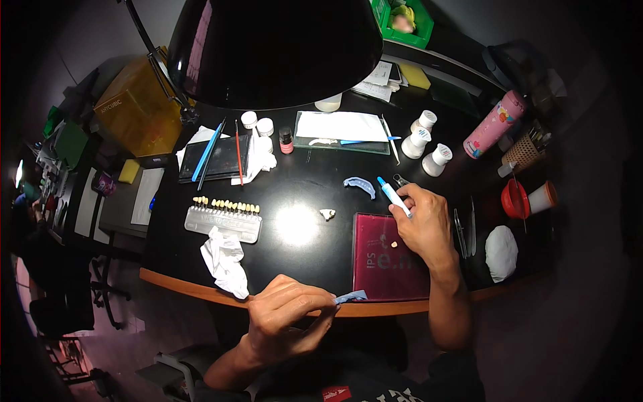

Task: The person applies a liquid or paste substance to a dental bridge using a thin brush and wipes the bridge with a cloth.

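My left hand (289,309) hovers over the front edge of the black table (315,181), pinching a small pale-blue curved piece (351,296) between thumb and fingers. My right hand (422,224) is further back on the right and holds a thin blue-and-white pen-like tool (392,195), tip pointing up-left. It rests above a dark red rectangular pad (382,258). A blue arch-shaped piece (360,183) lies just beyond the tool. A small white tooth-like piece (327,214) sits on the table in the bright lamp spot.
A metal shade guide (223,218) with a row of sample teeth and a crumpled white tissue (224,261) lie front left. Brushes cross a dark tray (216,157). A glass slab (341,130), white bottles (429,144), a pink flask (494,124), red cup (514,198) and black lamp shade (274,50) stand behind.
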`<state>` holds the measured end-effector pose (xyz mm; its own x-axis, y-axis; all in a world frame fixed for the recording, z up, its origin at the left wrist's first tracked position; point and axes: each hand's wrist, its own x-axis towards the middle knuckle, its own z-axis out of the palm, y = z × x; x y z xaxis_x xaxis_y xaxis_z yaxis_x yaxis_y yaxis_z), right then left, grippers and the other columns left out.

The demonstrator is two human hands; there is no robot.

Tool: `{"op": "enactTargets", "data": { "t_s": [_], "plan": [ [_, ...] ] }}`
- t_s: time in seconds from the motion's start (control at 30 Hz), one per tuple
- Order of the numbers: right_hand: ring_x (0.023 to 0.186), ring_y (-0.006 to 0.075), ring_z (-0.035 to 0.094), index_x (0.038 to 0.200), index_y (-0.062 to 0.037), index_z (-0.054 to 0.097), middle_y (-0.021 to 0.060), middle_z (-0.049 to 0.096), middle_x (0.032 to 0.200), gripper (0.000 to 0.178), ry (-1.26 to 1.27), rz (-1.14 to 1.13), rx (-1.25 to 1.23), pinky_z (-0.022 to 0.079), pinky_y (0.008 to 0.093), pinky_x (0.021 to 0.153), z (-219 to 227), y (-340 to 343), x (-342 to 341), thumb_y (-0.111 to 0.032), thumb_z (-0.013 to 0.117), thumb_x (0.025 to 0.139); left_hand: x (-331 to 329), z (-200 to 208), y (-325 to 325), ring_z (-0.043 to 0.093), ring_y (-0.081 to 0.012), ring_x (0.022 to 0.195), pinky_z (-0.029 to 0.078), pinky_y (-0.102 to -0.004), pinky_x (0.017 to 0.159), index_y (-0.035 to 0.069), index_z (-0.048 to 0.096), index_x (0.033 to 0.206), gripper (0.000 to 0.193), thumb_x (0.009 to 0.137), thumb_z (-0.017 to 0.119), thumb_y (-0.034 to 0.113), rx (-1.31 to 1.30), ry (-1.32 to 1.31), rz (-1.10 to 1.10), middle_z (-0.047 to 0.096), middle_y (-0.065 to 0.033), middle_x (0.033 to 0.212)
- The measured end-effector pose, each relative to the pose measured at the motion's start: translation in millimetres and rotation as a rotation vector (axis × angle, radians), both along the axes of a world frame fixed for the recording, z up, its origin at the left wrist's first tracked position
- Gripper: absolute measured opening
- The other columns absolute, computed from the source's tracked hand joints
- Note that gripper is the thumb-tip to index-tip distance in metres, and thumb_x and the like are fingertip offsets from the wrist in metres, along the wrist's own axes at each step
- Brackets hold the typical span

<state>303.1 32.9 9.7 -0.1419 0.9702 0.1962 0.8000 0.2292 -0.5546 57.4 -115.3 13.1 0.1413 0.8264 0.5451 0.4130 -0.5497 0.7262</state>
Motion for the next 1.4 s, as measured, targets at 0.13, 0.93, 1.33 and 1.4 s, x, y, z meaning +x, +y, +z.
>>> {"op": "enactTargets", "data": {
  "t_s": [0.13, 0.93, 1.33, 1.4],
  "plan": [
    [0.079, 0.0389, 0.072, 0.104, 0.0031, 0.072, 0.0208, 0.072, 0.084, 0.022, 0.015, 0.001, 0.013, 0.055, 0.0480, 0.074, -2, 0, 0, -0.007, 0.076, 0.085, -2, -8, 2, 0.075, -0.0161, 0.073, 0.049, -0.0289, 0.069, 0.007, 0.075, 0.089, 0.026, 0.068, 0.085, -0.005, 0.002, 0.046, 0.026, 0.079, -0.0042, 0.086],
    [0.076, 0.0324, 0.069, 0.110, 0.0032, 0.072, 0.0187, 0.069, 0.086, 0.029, -0.074, 0.039, 0.108, 0.054, 0.0440, 0.070, -13, 0, 4, -0.008, 0.077, 0.083, 1, -37, 8, 0.075, -0.0213, 0.081, 0.058, -0.0291, 0.074, 0.000, 0.078, 0.093, 0.021, 0.074, 0.084, -0.008, -0.095, -0.165, 0.097, 0.078, -0.0133, 0.089],
    [0.085, 0.0420, 0.070, 0.107, 0.0030, 0.071, 0.0244, 0.070, 0.090, 0.025, -0.050, 0.023, 0.054, 0.055, 0.0504, 0.078, -4, 0, 1, -0.009, 0.075, 0.085, 1, -13, -1, 0.073, -0.0184, 0.081, 0.057, -0.0250, 0.069, -0.002, 0.077, 0.094, 0.026, 0.073, 0.082, -0.016, -0.093, -0.409, -0.011, 0.076, -0.0147, 0.090],
    [0.085, 0.0420, 0.070, 0.107, 0.0031, 0.071, 0.0243, 0.070, 0.089, 0.025, -0.049, 0.031, 0.061, 0.055, 0.0505, 0.078, -4, -1, 1, -0.009, 0.075, 0.085, 0, -10, -3, 0.073, -0.0177, 0.081, 0.057, -0.0247, 0.066, -0.003, 0.077, 0.094, 0.025, 0.073, 0.082, -0.015, -0.113, -0.400, -0.004, 0.076, -0.0150, 0.089]
  ]
}}
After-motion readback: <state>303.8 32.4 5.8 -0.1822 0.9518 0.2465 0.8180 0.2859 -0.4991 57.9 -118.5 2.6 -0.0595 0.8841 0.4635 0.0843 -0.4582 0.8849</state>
